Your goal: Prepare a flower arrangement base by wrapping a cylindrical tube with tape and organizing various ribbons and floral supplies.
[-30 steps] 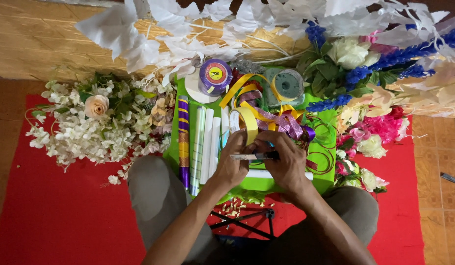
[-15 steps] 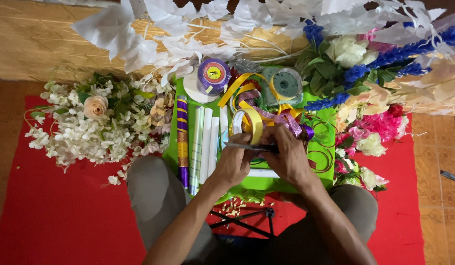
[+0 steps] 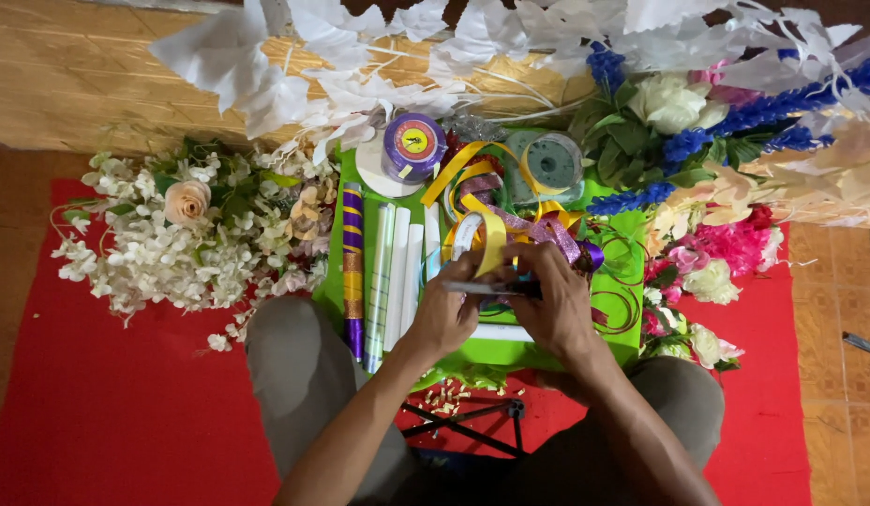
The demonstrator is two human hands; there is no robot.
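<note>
- The left hand and right hand meet over a green tray, fingers closed on a thin dark tool held level between them; what kind of tool it is cannot be told.
- Just beyond the fingers, a loop of yellow ribbon rises, touching the right fingertips.
- Beside it, right of the fingers, lies crumpled purple ribbon.
- Left of the left fingers lie white rolled sheets and a purple and gold roll.
- Farther out stand a purple tape spool and a grey-green spool.
- Far left, white flowers rest on the red cloth; far right, pink flowers.
</note>
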